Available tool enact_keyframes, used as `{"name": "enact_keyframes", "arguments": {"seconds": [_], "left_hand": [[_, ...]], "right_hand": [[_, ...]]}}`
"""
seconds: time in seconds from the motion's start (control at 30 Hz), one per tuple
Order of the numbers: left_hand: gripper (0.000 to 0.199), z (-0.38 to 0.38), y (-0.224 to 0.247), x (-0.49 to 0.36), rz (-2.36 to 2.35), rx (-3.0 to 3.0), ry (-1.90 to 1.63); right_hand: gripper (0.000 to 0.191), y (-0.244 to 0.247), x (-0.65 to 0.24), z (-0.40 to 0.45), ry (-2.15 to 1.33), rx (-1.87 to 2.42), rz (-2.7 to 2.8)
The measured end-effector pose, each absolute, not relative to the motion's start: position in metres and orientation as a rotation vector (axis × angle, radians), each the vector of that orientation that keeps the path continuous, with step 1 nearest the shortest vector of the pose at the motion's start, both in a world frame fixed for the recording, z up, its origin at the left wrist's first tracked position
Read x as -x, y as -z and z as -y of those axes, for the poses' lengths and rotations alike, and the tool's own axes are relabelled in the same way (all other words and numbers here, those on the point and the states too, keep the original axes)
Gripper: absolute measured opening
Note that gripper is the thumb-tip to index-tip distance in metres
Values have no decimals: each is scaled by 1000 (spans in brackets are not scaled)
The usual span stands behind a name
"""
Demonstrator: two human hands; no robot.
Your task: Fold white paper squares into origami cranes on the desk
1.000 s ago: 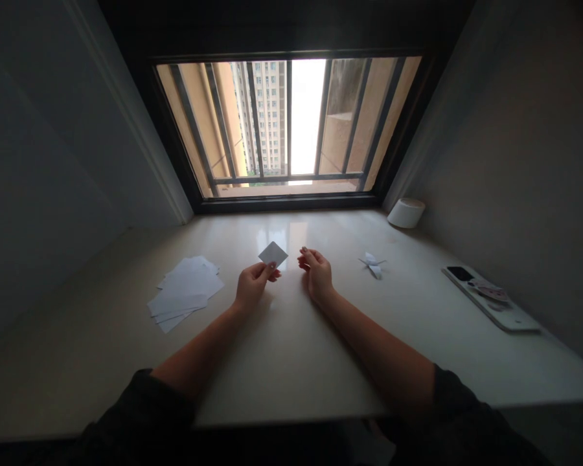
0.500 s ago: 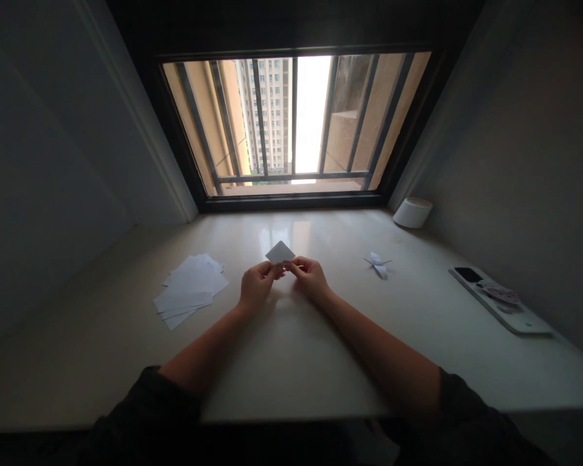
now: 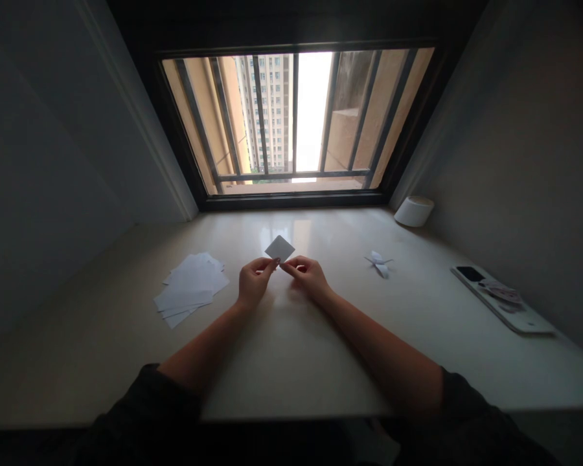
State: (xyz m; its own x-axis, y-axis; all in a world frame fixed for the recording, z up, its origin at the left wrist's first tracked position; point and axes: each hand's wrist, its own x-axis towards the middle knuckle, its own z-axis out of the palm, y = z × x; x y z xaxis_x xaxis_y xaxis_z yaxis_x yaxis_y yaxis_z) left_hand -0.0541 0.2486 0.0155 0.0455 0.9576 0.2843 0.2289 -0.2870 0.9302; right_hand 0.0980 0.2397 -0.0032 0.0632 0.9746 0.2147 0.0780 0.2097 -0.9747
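A small white paper square [image 3: 280, 249] stands tilted on one corner above the stone counter, held between both hands. My left hand [image 3: 255, 281] pinches its lower left edge, and my right hand [image 3: 308, 277] meets its lower right edge. The fingertips hide the bottom corner of the square. Close by on the left lies a loose stack of white paper sheets [image 3: 190, 291], which neither hand touches. To the right stands a small folded white paper crane [image 3: 379, 264], apart from my right hand.
The pale polished counter [image 3: 291, 362] runs between dark side walls up to a barred window [image 3: 296, 123]. A white cylindrical object [image 3: 414, 211] stands in the far right corner. A white flat device [image 3: 502, 304] near the right wall carries a black rectangle and some printed items.
My right hand has moved left from beside the square and now grips it with my left hand. The paper square has turned slightly and sits a little higher.
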Motion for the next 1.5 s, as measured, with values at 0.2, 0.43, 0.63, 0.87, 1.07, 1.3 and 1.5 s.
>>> {"name": "enact_keyframes", "arguments": {"seconds": [0.2,0.43,0.63,0.87,1.07,1.3,1.5], "left_hand": [[28,-250,-17,55,-1196,-1633,-1259],[26,-249,-17,54,-1116,-1540,-1246],[27,-251,-19,54,-1151,-1296,-1340],[25,-255,-23,57,-1166,-1213,-1408],[26,-252,-20,56,-1161,-1216,-1422],[23,-254,-21,59,-1124,-1356,-1491],[25,-252,-21,59,-1182,-1621,-1413]], "right_hand": [[33,3,-97,-239,-986,1105,1327],[27,-5,-97,-236,-1120,1007,1278],[21,-3,-93,-238,-1185,946,1222],[20,-4,-94,-236,-1213,937,1217],[25,-3,-93,-235,-1248,988,1255],[32,3,-89,-236,-1194,940,1348],[33,-2,-93,-237,-1058,987,1246]]}}
